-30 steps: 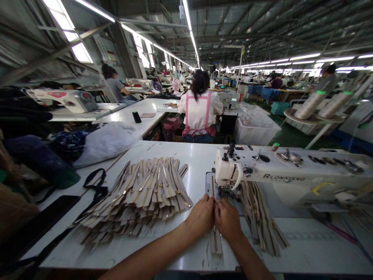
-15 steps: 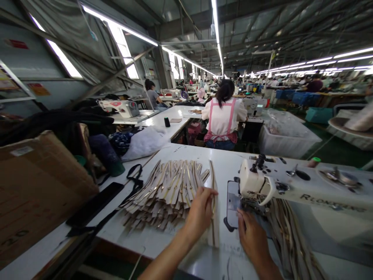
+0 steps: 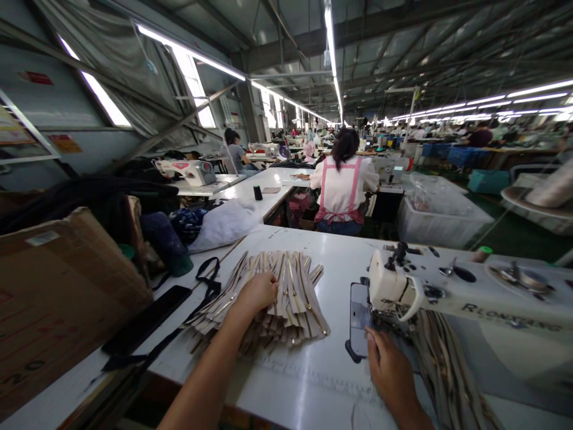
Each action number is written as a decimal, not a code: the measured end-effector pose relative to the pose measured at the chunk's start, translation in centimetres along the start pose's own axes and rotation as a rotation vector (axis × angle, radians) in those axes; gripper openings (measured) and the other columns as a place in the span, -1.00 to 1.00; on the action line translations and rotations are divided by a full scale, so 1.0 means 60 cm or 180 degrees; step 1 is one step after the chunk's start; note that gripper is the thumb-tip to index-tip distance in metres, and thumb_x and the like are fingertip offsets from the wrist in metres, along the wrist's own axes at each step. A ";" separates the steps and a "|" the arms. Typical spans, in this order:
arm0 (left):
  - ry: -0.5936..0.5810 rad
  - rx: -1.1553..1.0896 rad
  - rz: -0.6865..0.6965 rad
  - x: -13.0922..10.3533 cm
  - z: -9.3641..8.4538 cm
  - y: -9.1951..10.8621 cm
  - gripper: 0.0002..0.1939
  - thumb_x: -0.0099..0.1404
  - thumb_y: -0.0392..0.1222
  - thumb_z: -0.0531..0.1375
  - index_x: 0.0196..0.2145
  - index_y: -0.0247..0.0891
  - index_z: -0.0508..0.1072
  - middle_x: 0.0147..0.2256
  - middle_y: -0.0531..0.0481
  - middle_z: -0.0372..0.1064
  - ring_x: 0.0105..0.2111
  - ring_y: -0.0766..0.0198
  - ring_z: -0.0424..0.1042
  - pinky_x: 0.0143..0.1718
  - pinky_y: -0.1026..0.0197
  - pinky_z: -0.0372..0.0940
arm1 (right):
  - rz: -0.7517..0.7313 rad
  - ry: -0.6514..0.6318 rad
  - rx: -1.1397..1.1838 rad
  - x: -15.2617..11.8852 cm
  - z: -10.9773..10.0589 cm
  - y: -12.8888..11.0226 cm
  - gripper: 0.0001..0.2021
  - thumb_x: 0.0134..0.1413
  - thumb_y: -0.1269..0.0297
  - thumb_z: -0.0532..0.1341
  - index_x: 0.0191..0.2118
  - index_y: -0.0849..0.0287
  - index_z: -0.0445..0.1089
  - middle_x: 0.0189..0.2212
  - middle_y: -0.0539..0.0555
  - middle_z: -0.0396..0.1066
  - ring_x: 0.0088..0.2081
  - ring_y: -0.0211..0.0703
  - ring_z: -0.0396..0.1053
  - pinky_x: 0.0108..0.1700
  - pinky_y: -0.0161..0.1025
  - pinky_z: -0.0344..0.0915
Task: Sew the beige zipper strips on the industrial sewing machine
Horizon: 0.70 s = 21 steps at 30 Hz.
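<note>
A spread pile of grey zippers with gold-coloured teeth and small pulls lies on the white table. My left hand is over the middle of this pile, its fingers closed in a pinch on a zipper there. At the sewing machine, my right hand rests beside the metal plate, left of the needle area. Its thumb and fingers are pressed together; what they hold, if anything, is hidden. A bundle of zippers hangs behind the needle, under the machine arm.
A cardboard box, a black tray-like object and black straps lie at left. A white plastic bag sits farther back. A person in a pink-trimmed apron sits ahead, beside a translucent bin.
My left hand has moved left from the single zipper near the machine onto the pile. That zipper no longer lies apart at the pile's right. My right hand stays nearly in place.
</note>
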State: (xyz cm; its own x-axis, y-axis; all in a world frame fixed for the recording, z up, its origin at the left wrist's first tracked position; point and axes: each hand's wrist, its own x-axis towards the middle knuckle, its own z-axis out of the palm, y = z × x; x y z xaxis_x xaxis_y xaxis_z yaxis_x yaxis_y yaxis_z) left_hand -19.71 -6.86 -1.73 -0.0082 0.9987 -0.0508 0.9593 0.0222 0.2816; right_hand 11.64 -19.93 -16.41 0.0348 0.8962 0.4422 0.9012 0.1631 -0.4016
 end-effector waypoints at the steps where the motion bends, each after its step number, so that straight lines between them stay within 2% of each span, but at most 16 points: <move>1: 0.0125 0.0043 0.0023 -0.010 -0.006 0.008 -0.87 0.28 -0.25 0.13 -0.34 -0.29 0.47 -0.30 -0.17 0.48 -0.26 0.09 0.45 -0.30 0.22 0.19 | 0.0015 0.0000 0.0002 0.002 -0.001 -0.001 -0.65 0.33 0.25 -0.07 -0.07 0.24 0.42 -0.23 0.18 0.51 -0.23 -0.07 0.49 -0.19 -0.19 0.41; 3: 0.0497 -0.0022 0.0268 -0.032 -0.016 0.036 -0.84 0.32 -0.19 0.10 -0.30 -0.29 0.45 -0.26 -0.16 0.46 -0.24 0.10 0.42 -0.27 0.21 0.19 | 0.0050 -0.0010 -0.0002 0.005 -0.006 -0.008 -0.66 0.32 0.26 -0.06 -0.07 0.24 0.43 -0.25 0.18 0.50 -0.25 -0.07 0.49 -0.21 -0.19 0.41; 5: 0.0712 -0.0416 0.0771 -0.058 -0.016 0.079 -0.80 0.37 -0.13 0.06 -0.30 -0.27 0.42 -0.33 -0.07 0.44 -0.32 0.18 0.40 -0.31 0.24 0.18 | 0.0066 -0.0087 0.0030 0.007 -0.018 -0.018 -0.68 0.29 0.28 -0.02 -0.08 0.23 0.44 -0.27 0.17 0.50 -0.25 -0.07 0.49 -0.22 -0.19 0.41; 6: 0.0613 -0.0710 0.1044 -0.071 -0.010 0.103 -0.76 0.38 -0.10 0.04 -0.31 -0.25 0.41 -0.40 -0.01 0.42 -0.39 0.22 0.38 -0.36 0.26 0.16 | 0.0071 -0.0160 0.0081 0.007 -0.028 -0.024 -0.70 0.27 0.29 0.00 -0.09 0.22 0.44 -0.28 0.16 0.50 -0.25 -0.07 0.48 -0.23 -0.19 0.41; 9: -0.0158 -0.1272 0.1741 -0.108 0.030 0.174 -0.70 0.41 -0.03 0.01 -0.33 -0.24 0.42 -0.52 0.08 0.35 -0.51 0.30 0.31 -0.46 0.30 0.10 | 0.0253 -0.0347 0.0341 0.000 -0.070 -0.031 -0.74 0.23 0.31 0.04 -0.12 0.18 0.46 -0.29 0.11 0.49 -0.29 -0.14 0.48 -0.22 -0.24 0.39; 12: -0.0761 -0.1305 0.2353 -0.130 0.089 0.225 -0.74 0.40 -0.08 0.05 -0.33 -0.23 0.45 -0.48 0.07 0.39 -0.49 0.32 0.32 -0.46 0.32 0.10 | 0.0652 -0.0077 0.0375 -0.022 -0.129 -0.009 -0.72 0.24 0.26 0.01 -0.13 0.15 0.45 -0.26 0.12 0.49 -0.27 -0.15 0.47 -0.18 -0.23 0.38; 14: -0.1103 -0.1286 0.2752 -0.135 0.129 0.245 -0.79 0.37 -0.14 0.08 -0.32 -0.22 0.47 -0.45 0.06 0.41 -0.47 0.32 0.34 -0.44 0.34 0.12 | 0.1098 0.0366 0.0099 -0.043 -0.167 0.026 -0.68 0.24 0.21 -0.03 -0.14 0.17 0.44 -0.20 0.16 0.49 -0.18 -0.08 0.46 -0.11 -0.17 0.36; 16: -0.1351 -0.1259 0.3066 -0.133 0.166 0.256 -0.83 0.35 -0.18 0.10 -0.29 -0.23 0.49 -0.42 0.04 0.43 -0.45 0.32 0.36 -0.43 0.35 0.15 | 0.1707 0.0627 -0.0303 -0.064 -0.196 0.069 -0.66 0.20 0.15 -0.01 -0.17 0.20 0.44 -0.22 0.21 0.49 -0.21 -0.02 0.47 -0.18 -0.13 0.35; 18: -0.1465 -0.1263 0.3256 -0.129 0.197 0.261 -0.83 0.34 -0.20 0.11 -0.28 -0.24 0.49 -0.39 0.01 0.45 -0.42 0.31 0.38 -0.40 0.35 0.19 | 0.2190 0.0414 -0.0461 -0.082 -0.213 0.107 -0.67 0.11 0.07 0.08 -0.22 0.20 0.44 -0.32 0.19 0.51 -0.32 -0.02 0.48 -0.30 -0.15 0.34; 21: -0.1461 -0.1386 0.3321 -0.125 0.230 0.261 -0.82 0.35 -0.22 0.09 -0.25 -0.26 0.49 -0.32 -0.02 0.48 -0.34 0.29 0.43 -0.30 0.34 0.24 | 0.2343 0.0038 -0.0403 -0.093 -0.217 0.138 -0.70 -0.01 0.02 0.19 -0.32 0.17 0.46 -0.41 0.15 0.52 -0.34 -0.02 0.50 -0.33 -0.19 0.33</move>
State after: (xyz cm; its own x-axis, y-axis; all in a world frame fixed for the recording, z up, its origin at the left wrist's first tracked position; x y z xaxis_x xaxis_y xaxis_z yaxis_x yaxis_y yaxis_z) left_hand -0.74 -14.64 -10.17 0.8946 0.4392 0.0828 0.2702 -0.6789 0.6827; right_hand 24.52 -28.97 -11.74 0.6525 0.7507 0.1036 0.6858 -0.5268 -0.5021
